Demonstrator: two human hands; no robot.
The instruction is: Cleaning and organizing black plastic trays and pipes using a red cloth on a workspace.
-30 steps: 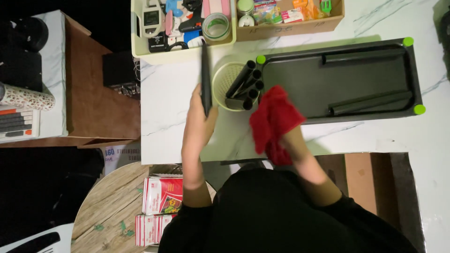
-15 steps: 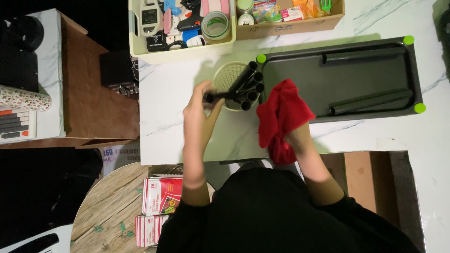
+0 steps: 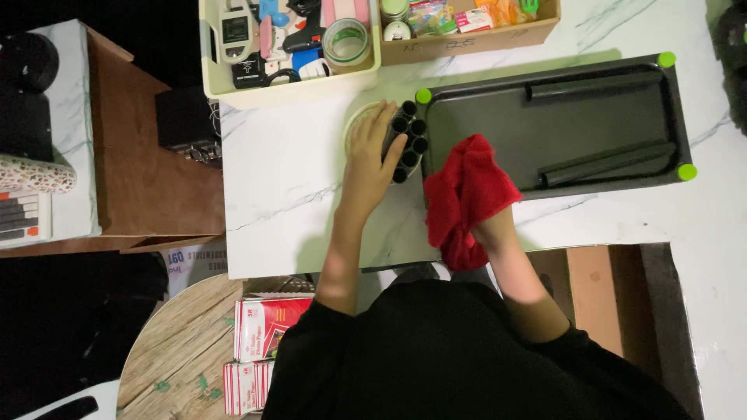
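Two hands work at the white marble table [image 3: 280, 179]: the left hand [image 3: 372, 152] grips black tubes [image 3: 410, 140] bundled in a pale round container, best held steady, while the right hand [image 3: 486, 225] clutches a crumpled red cloth [image 3: 465, 190].

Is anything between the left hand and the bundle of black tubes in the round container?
Nothing visible. The left hand already rests on the black tubes in the round container. The right hand holds a red cloth beside them.
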